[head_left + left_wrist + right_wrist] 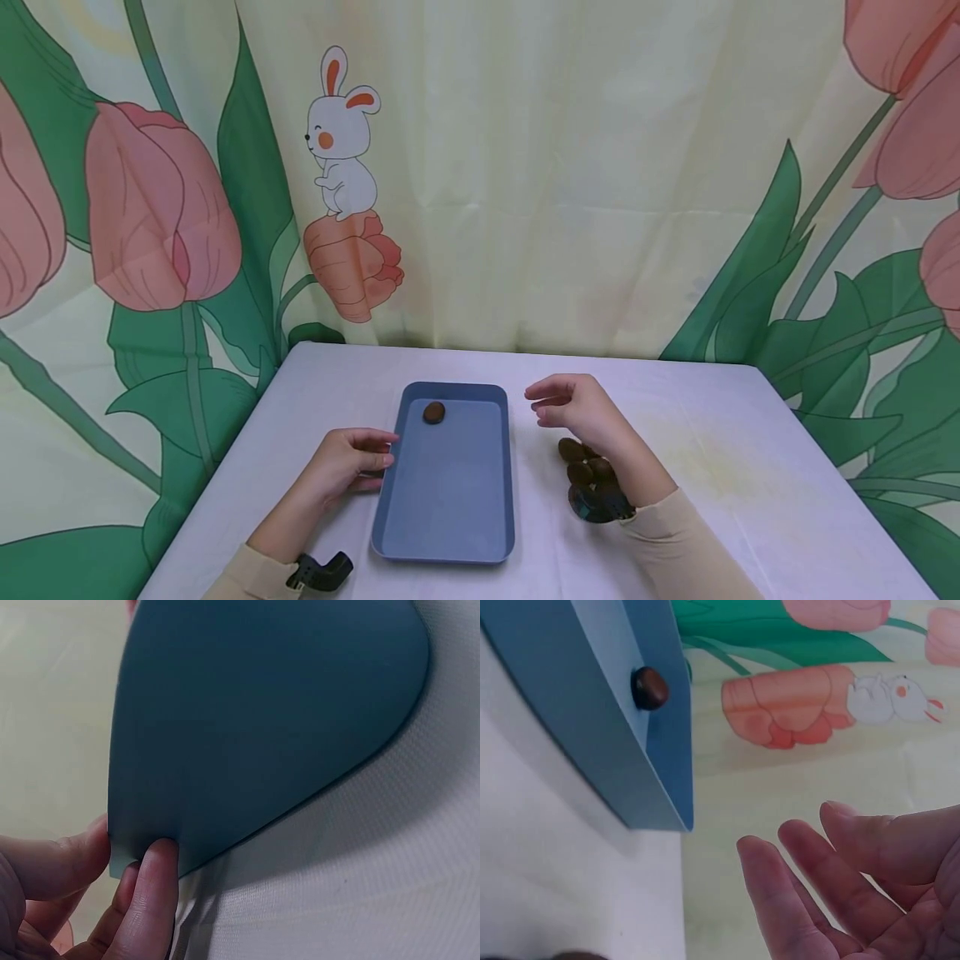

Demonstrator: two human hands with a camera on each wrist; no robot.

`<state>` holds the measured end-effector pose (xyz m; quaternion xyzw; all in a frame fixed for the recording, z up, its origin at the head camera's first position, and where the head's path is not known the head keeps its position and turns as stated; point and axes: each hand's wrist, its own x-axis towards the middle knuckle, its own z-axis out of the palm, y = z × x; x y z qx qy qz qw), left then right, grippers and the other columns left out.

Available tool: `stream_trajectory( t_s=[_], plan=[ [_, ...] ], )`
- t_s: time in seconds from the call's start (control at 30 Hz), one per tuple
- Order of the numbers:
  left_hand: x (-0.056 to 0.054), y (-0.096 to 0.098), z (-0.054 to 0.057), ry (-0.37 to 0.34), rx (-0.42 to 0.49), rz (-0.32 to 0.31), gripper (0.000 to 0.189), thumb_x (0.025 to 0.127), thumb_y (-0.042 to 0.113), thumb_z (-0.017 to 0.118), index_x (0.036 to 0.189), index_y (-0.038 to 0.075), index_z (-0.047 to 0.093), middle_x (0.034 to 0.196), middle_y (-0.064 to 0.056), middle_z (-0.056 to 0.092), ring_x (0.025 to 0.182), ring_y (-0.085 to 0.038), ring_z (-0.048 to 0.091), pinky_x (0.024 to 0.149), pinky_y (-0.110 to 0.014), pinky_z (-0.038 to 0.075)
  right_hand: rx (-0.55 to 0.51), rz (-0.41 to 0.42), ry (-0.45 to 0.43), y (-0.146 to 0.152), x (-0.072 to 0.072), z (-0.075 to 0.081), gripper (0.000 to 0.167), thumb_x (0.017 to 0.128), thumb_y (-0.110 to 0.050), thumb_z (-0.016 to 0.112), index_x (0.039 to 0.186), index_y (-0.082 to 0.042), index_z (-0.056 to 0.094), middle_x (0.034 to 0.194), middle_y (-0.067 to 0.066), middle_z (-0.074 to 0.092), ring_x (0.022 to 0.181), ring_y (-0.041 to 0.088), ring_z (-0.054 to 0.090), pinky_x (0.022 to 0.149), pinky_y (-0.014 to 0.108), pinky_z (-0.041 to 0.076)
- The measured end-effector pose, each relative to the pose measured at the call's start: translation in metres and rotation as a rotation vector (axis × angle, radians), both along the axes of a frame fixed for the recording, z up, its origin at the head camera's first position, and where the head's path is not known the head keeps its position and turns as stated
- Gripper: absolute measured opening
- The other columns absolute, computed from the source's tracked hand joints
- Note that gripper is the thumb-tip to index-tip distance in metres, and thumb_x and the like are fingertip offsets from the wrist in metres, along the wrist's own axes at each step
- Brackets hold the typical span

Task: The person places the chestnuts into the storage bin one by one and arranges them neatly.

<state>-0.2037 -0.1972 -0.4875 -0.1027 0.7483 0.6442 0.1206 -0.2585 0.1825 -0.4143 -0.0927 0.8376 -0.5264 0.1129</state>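
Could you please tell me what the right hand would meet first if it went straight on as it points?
The right hand would probably meet the blue tray first, near its far right corner; the hand's height is unclear, so it might pass above.

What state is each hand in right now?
Left hand: holding the blue tray by its edge.
Right hand: open, holding nothing.

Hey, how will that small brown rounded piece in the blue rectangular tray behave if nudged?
The small brown rounded piece may slide or rock, given its smooth-looking, curved surface. It would probably stay inside, since the blue rectangular tray has raised walls.
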Motion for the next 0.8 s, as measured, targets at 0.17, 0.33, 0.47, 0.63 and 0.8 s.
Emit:
stream_trajectory(
  t_s=[0.17, 0.33, 0.47, 0.63, 0.8],
  plan=[
    [0.001, 0.000, 0.000, 0.000, -0.001, 0.000, 0.037, 0.090, -0.002, 0.083, 0.126, 0.000, 0.077, 0.113, -0.012, 0.079, 0.081, -0.017, 0.075, 0.068, -0.039, 0.068, 0.032, -0.045, -0.011, 0.018, 0.005, 0.002, 0.029, 0.098, -0.005, 0.074, 0.127, -0.009, 0.077, 0.130, 0.019, 0.076, 0.110, 0.032, 0.077, 0.094, 0.039, 0.066],
    [0.001, 0.000, 0.000, -0.003, 0.000, 0.004, 0.037, 0.090, -0.001, 0.083, 0.126, 0.000, 0.077, 0.113, -0.012, 0.079, 0.081, -0.017, 0.075, 0.069, -0.039, 0.068, 0.053, -0.057, -0.002, 0.034, 0.009, 0.003, 0.030, 0.098, -0.005, 0.076, 0.128, -0.006, 0.076, 0.132, 0.021, 0.075, 0.112, 0.034, 0.077, 0.095, 0.040, 0.066],
    [0.000, 0.000, -0.001, -0.006, 0.000, 0.005, 0.037, 0.090, -0.001, 0.083, 0.127, 0.000, 0.077, 0.114, -0.012, 0.079, 0.081, -0.018, 0.075, 0.069, -0.039, 0.068, 0.075, -0.062, 0.005, 0.048, 0.012, 0.002, 0.031, 0.098, -0.005, 0.076, 0.129, -0.005, 0.075, 0.132, 0.022, 0.075, 0.114, 0.035, 0.077, 0.095, 0.040, 0.066],
    [0.000, -0.001, -0.001, -0.004, 0.005, 0.002, 0.038, 0.090, -0.001, 0.083, 0.127, 0.000, 0.077, 0.116, -0.013, 0.078, 0.082, -0.017, 0.074, 0.070, -0.039, 0.068, 0.114, -0.072, 0.014, 0.065, 0.016, -0.002, 0.033, 0.097, -0.005, 0.075, 0.130, -0.004, 0.074, 0.131, 0.023, 0.075, 0.115, 0.036, 0.076, 0.093, 0.041, 0.066],
    [-0.001, -0.001, -0.001, 0.000, 0.008, -0.002, 0.038, 0.090, 0.000, 0.084, 0.128, 0.001, 0.077, 0.116, -0.013, 0.078, 0.082, -0.017, 0.074, 0.070, -0.039, 0.068, 0.169, -0.082, 0.010, 0.080, 0.020, -0.006, 0.035, 0.099, -0.006, 0.074, 0.134, -0.001, 0.072, 0.131, 0.023, 0.075, 0.113, 0.035, 0.077, 0.091, 0.042, 0.066]
  ],
)
